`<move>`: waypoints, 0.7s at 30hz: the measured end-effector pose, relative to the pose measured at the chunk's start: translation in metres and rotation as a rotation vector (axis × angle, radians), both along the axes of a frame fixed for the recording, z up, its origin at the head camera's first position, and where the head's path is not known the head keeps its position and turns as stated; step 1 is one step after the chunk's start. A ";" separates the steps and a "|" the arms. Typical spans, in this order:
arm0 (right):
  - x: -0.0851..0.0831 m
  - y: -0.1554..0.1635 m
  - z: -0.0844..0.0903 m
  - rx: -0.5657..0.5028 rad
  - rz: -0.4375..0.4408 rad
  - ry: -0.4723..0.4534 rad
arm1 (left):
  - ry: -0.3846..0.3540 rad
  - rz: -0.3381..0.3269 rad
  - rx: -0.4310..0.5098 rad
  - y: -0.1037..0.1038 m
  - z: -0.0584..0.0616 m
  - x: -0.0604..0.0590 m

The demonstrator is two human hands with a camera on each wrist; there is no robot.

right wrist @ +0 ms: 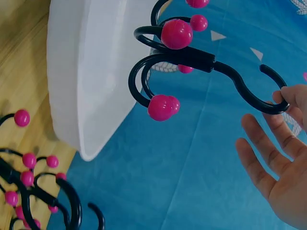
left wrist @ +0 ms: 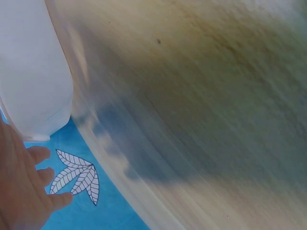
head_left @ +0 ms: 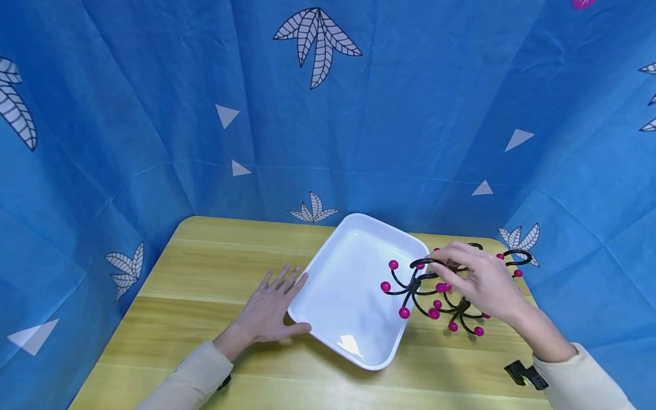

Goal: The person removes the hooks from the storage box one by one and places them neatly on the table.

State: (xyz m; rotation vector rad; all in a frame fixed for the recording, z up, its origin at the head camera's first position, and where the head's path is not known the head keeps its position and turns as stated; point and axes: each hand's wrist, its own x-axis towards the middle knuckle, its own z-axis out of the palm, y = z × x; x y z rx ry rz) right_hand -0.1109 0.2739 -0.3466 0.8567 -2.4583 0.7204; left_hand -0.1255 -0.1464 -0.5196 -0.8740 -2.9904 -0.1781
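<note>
My right hand (head_left: 484, 279) pinches a black multi-arm hanging hook (head_left: 413, 287) by its curved top, between thumb and index finger. Pink balls tip its arms, and it hangs over the right side of a white tray (head_left: 338, 279). In the right wrist view the hook (right wrist: 192, 58) dangles sideways from the fingertips, the other fingers of the hand (right wrist: 283, 167) loosely spread. My left hand (head_left: 266, 313) lies at the tray's left edge with straight, spread fingers; thumb and index finger meet the rim. The left wrist view shows the hand (left wrist: 21, 187) beside the tray's outer wall (left wrist: 41, 72).
More black hooks with pink balls (head_left: 463, 307) lie on the wooden table (head_left: 205, 273) right of the tray, partly hidden under my right hand. A blue curtain (head_left: 410, 114) with leaf prints hangs behind and around the table.
</note>
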 end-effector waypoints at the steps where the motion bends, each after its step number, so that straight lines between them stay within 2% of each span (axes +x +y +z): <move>1: 0.001 0.003 0.002 0.001 -0.005 0.004 | -0.001 -0.001 0.002 0.000 0.000 0.000; 8: 0.006 0.024 0.011 0.024 -0.049 0.043 | -0.005 -0.004 0.018 0.000 0.001 0.001; 21: 0.017 0.068 0.020 0.078 -0.167 0.042 | 0.004 -0.006 0.015 -0.001 0.000 0.001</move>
